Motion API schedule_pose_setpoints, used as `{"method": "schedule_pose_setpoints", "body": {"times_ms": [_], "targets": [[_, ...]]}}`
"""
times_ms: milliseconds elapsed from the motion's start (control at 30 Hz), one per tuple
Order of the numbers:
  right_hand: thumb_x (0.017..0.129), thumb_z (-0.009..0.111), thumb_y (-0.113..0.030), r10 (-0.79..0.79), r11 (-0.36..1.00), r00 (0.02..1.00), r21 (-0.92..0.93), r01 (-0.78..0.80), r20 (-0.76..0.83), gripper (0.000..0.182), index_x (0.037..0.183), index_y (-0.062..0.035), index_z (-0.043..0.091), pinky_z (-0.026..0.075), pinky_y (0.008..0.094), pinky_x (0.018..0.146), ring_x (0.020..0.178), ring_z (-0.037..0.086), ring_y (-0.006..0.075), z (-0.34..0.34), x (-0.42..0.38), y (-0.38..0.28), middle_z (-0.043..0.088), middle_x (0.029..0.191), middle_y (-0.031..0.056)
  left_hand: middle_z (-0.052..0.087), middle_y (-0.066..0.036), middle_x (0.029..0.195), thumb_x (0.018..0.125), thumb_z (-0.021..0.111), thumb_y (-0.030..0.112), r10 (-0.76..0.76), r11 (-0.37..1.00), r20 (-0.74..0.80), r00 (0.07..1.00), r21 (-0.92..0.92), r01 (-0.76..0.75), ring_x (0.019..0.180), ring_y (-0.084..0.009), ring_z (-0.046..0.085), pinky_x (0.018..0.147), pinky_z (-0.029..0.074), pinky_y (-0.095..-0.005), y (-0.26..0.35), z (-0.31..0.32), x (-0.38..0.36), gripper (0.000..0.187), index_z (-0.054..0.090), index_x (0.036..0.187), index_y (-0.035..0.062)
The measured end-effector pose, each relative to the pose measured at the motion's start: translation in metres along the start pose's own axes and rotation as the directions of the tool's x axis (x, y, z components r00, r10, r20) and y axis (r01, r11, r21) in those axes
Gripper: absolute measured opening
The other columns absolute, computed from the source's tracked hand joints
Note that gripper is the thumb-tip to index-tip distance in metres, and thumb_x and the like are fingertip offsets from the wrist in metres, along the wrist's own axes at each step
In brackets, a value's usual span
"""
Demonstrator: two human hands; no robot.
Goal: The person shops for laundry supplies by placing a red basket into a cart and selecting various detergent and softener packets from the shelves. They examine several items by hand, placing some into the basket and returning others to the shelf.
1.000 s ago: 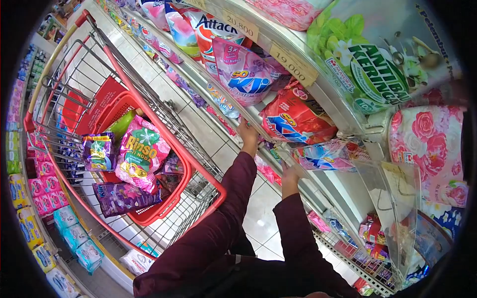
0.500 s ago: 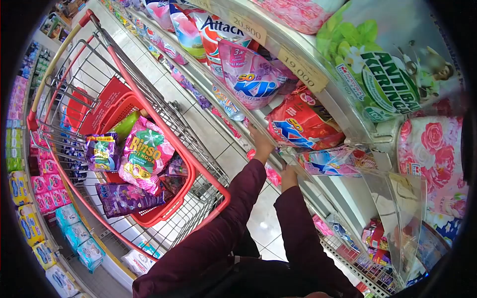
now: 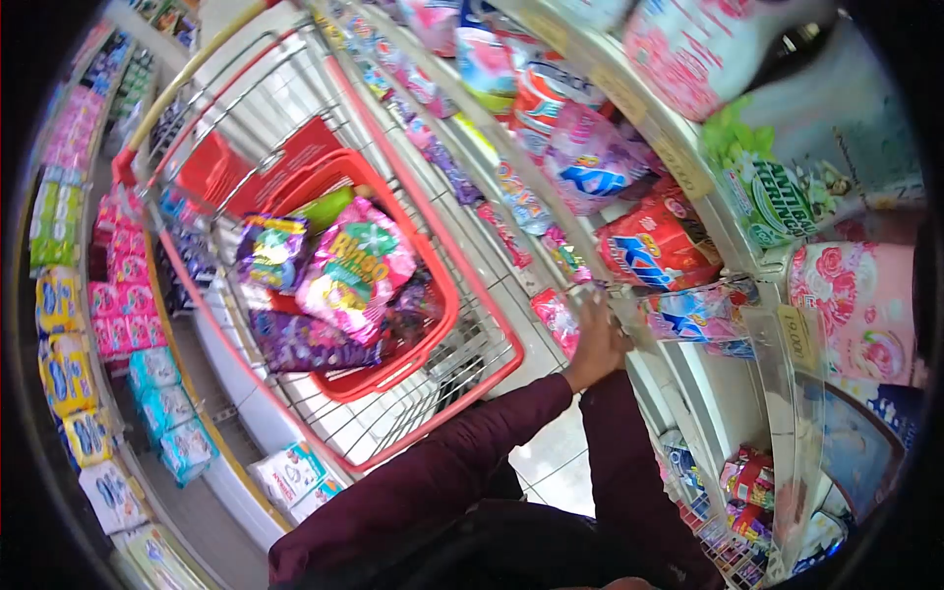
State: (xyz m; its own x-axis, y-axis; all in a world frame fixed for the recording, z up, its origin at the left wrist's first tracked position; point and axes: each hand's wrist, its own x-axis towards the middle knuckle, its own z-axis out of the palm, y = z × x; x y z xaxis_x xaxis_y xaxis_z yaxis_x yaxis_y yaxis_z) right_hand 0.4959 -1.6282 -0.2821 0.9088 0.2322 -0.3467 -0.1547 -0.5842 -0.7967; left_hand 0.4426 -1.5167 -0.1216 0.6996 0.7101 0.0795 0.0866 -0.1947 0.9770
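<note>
My left hand (image 3: 592, 344) is at the front rail (image 3: 629, 315) of a shelf, its fingers bent in against that edge. What they pinch there, if anything, I cannot make out. Close beside it and partly covered by it is my right hand (image 3: 620, 346), its fingers hidden. Just behind the rail lie a red So Klin detergent pouch (image 3: 657, 241) and a blue-and-pink detergent pouch (image 3: 693, 317). A pink packet (image 3: 557, 320) on a lower level is just left of my left hand.
To the left stands a shopping cart (image 3: 506, 359) carrying a red basket (image 3: 440, 334). A pink Rinso pouch (image 3: 356, 270) and purple packets (image 3: 313, 339) lie in it. A clear plastic divider (image 3: 787, 393) rises on the right. Shelves of teal packs (image 3: 169, 418) line the far left.
My left hand has moved down along the shelf edge and now overlaps my right hand, where they were apart. The view has shifted, so cart and shelves appear farther right.
</note>
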Motion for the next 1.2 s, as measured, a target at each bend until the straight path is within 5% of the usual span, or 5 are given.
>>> {"method": "schedule_pose_setpoints", "body": {"times_ms": [133,433,733,933,1200], "targets": [[0.066,0.069,-0.006,0.089,0.827,0.970,0.559,0.054,-0.226,0.067,0.120,0.0014,0.030,0.045,0.0353,0.072,0.087,0.051,0.0238,-0.015,-0.016,0.032,0.042,0.111,0.0124,0.022,-0.034,0.124,0.074,0.053,0.007,-0.046,0.979,0.301,0.952,0.201,-0.016,0.116,-0.0461,0.025,0.097,0.027,-0.0433,0.028,-0.060,-0.016,0.059,0.026,0.125,-0.0050],[0.057,0.078,-0.025,0.061,0.813,0.846,-0.518,0.266,0.529,0.058,0.102,-0.0010,0.051,0.048,0.0345,0.070,0.085,0.057,0.0242,-0.136,-0.203,0.098,0.058,0.094,0.0124,0.051,-0.022,0.105,0.073,0.061,0.015,0.143,0.876,0.071,0.987,0.455,-0.159,0.099,-0.0354,0.049,0.085,0.039,-0.0388,0.101,-0.373,0.007,0.041,0.048,0.109,-0.0009],[0.066,0.068,-0.033,0.043,0.651,0.982,-0.751,0.111,0.182,0.040,0.094,-0.0069,0.057,0.045,0.0378,0.071,0.077,0.057,0.0273,-0.137,-0.288,0.092,0.060,0.082,0.0091,0.058,-0.002,0.096,0.078,0.051,0.019,0.015,-0.037,0.050,0.999,0.998,-0.049,0.097,-0.0188,0.050,0.071,0.041,-0.0402,-0.016,-0.545,0.092,0.018,0.060,0.092,0.0119],[0.074,0.065,-0.013,-0.046,0.991,0.970,-0.111,0.075,0.240,0.034,0.104,-0.0051,0.051,0.047,0.0290,0.071,0.090,0.057,0.0187,-0.034,-0.330,-0.067,0.057,0.100,0.0104,0.062,-0.001,0.093,0.074,0.057,0.024,-0.179,-0.036,0.084,0.980,0.995,-0.092,0.092,-0.0207,0.054,0.070,0.042,-0.0415,0.002,-0.548,0.087,0.016,0.065,0.083,0.0130],[0.075,0.063,-0.012,-0.429,0.894,0.881,0.233,0.382,0.200,0.038,0.110,-0.0063,0.049,0.046,0.0285,0.074,0.098,0.053,0.0159,0.011,-0.394,-0.323,0.056,0.106,0.0057,0.058,-0.015,0.072,0.065,0.064,0.008,0.174,0.703,0.640,0.749,0.452,-0.549,0.067,-0.0314,0.056,0.060,0.043,-0.0365,0.144,-0.522,0.018,0.015,0.061,0.078,0.0023]]}}
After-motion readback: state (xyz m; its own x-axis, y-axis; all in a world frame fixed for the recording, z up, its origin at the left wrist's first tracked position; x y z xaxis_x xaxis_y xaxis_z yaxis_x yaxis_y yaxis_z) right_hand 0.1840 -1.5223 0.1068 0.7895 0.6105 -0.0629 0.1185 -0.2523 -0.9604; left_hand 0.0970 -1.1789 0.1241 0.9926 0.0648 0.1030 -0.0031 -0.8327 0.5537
